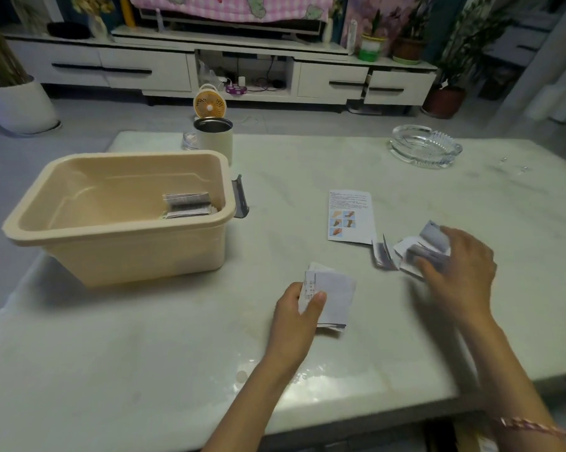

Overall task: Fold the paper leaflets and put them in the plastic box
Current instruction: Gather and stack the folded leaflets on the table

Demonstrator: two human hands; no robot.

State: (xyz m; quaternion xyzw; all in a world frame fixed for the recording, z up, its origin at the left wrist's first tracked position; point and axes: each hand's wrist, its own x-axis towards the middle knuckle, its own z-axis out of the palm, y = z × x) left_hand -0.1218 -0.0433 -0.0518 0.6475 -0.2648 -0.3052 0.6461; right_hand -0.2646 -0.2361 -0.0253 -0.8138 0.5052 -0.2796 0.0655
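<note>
Far left, the beige rectangular plastic box (pixel 121 228) sits open-topped on the table; a small stack of folded grey-printed leaflets (pixel 187 205) lies in its right-hand corner; a grey clip (pixel 240 197) hangs off its right wall.

Centre now: the left hand (pixel 302 308) pinches a folded white paper leaflet (pixel 335 298), thumb pressed on top, the other fingers hidden beneath; the leaflet's long axis runs roughly away from the person. Here's the relation that matters: the box lies up and to the left of those fingers, well apart, and the left hand is clearly the nearer one; looks like a lift and a leftward carry over the rim is what's called for.

Further right, a flat white leaflet with small colour pictures (pixel 350 216) lies unfolded and untouched; just beside it, the right hand (pixel 461 262) comes down on a loose, half-opened bundle of grey-and-white leaflets (pixel 402 251), fingers bent over the paper and apparently gripping it, though blur softens the detail.

The surface is a pale glossy marble-look table (pixel 144 353); on its far edge a cream cup with a steel rim (pixel 213 138), and far right a clear glass ashtray (pixel 425 146); on the floor beyond, a small orange fan (pixel 209 104); behind, a long white media cabinet (pixel 330 79).
</note>
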